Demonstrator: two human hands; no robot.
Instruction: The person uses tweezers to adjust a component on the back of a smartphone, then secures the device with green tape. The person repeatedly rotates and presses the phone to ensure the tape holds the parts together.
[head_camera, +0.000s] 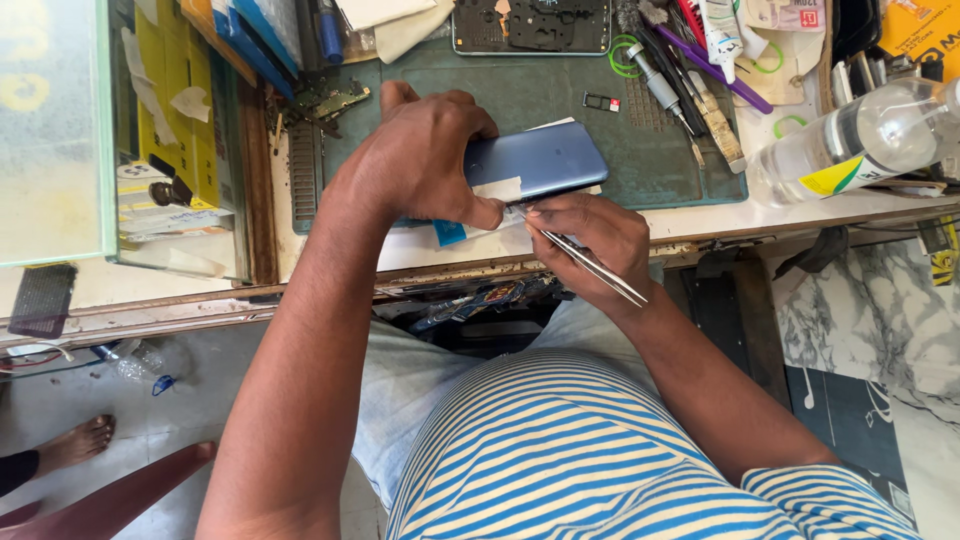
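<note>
Both forearms reach forward from the torso, converging ahead of the body. The left hand lies palm down, its fingers curled and spread in a clamping grip, the thumb pressed along the near side. The right hand sits just beside it, nearer the body, its fingers pinched together close to the left thumb, the wrist bent slightly inward and the elbow tucked close.

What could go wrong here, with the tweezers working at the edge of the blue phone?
The tweezers in the right hand meet the phone at its near edge; a slip could scratch the blue back or jab the left hand pressing beside the tips. The phone lies near the bench's front edge, so a hard push might slide it off. The small tray lying loose on the mat could get lost.
</note>
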